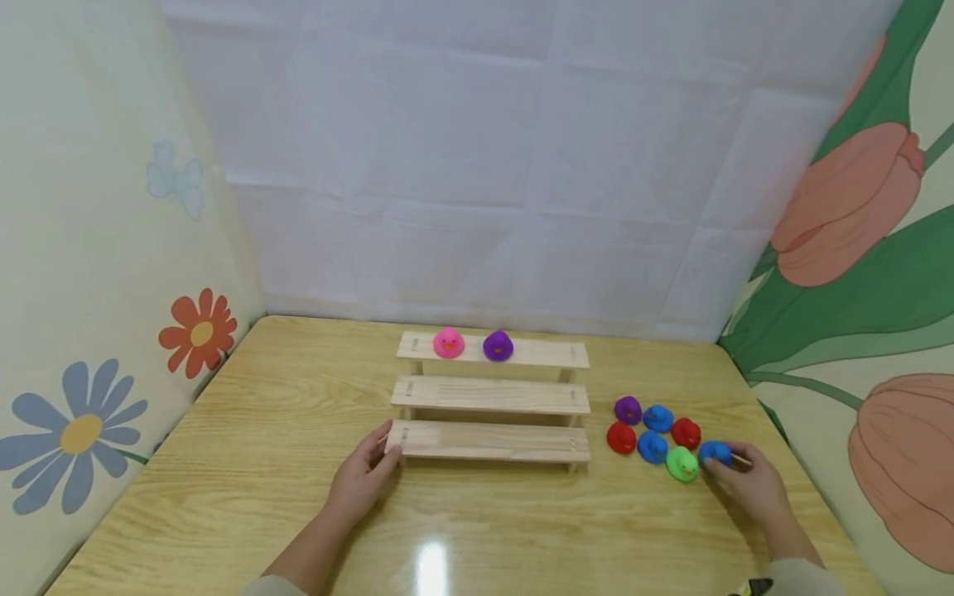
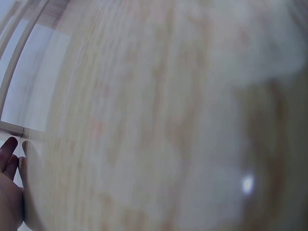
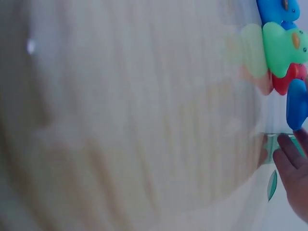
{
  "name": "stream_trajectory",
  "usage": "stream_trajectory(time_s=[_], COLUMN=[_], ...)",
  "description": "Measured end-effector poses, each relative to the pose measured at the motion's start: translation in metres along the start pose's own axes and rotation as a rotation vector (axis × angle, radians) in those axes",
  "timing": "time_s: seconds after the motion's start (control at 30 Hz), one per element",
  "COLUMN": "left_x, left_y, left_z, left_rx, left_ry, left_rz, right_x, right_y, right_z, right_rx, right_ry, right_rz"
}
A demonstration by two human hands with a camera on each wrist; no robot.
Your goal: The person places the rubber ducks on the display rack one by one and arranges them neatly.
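A three-step wooden stand [image 1: 488,440] sits mid-table. Its lowest board has my left hand [image 1: 363,480] at the left end, thumb on the front edge and fingers behind, gripping the corner. The left wrist view catches only part of this hand [image 2: 8,192] at its edge. My right hand [image 1: 756,488] pinches a blue rubber duck [image 1: 715,453] between thumb and fingers, at the right of the duck group. In the right wrist view this blue duck [image 3: 297,105] looks tilted, close to a green duck [image 3: 279,48]. A pink duck [image 1: 449,343] and a purple duck [image 1: 498,346] stand on the top board.
Right of the stand, several ducks cluster on the wooden table [image 1: 522,530]: a purple duck [image 1: 628,410], red ducks such as this red one [image 1: 622,438], blue ducks such as this blue one [image 1: 652,447]. A white cloth [image 1: 477,165] hangs behind; flowered panels flank both sides.
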State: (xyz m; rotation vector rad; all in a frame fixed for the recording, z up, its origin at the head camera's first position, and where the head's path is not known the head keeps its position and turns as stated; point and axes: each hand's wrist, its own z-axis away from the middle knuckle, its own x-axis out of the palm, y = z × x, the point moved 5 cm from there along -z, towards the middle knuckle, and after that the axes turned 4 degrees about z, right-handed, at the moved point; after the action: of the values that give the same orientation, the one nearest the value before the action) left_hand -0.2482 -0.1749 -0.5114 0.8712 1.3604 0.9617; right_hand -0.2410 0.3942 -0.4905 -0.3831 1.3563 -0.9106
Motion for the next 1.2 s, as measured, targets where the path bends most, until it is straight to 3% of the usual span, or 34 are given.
stream_trajectory(time_s=[0.23, 0.6, 0.9, 1.2], left_x=[0.000, 0.000, 0.001, 0.001], left_y=[-0.001, -0.001, -0.001, 0.001], left_z=[-0.001, -0.001, -0.001, 0.000], left_rx=[0.008, 0.015, 0.018, 0.019], left_ry=[0.001, -0.002, 0.000, -0.001], left_rz=[-0.001, 0.002, -0.003, 0.011], right_x=[0.001, -0.006, -0.004, 0.002], right_y=[-0.011, -0.031, -0.064, -0.099], right_z=[0.000, 0.000, 0.005, 0.004], right_rx=[-0.010, -0.061, -0.082, -0.155], right_ry=[-0.006, 0.044, 0.049, 0.050], right_rz=[-0.061, -0.065, -0.098, -0.126])
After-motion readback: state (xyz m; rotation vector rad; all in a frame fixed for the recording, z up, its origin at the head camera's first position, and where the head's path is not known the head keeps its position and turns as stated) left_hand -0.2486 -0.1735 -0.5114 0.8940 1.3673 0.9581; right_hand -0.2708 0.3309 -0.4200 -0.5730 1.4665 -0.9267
